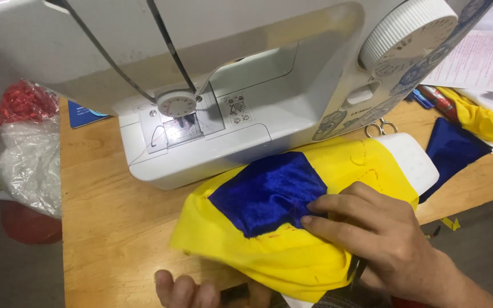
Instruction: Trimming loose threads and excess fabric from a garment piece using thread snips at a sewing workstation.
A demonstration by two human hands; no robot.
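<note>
A yellow cloth (269, 251) with a shiny blue patch (269, 191) on top lies on the wooden table (104, 194), just in front of a white sewing machine (229, 114). My right hand (372, 234) rests on the cloth, its fingertips pinching the right edge of the blue patch. My left hand (195, 292) sits at the bottom edge, under the front of the yellow cloth, with only the fingers showing. Whether it grips the cloth is hidden.
A clear plastic bag with red bits on top (27, 142) hangs off the table's left. At the right lie a blue cloth piece (452, 151), yellow cloth (480, 117), paper sheets (480, 60), pens (437, 100) and small scissors (379, 126).
</note>
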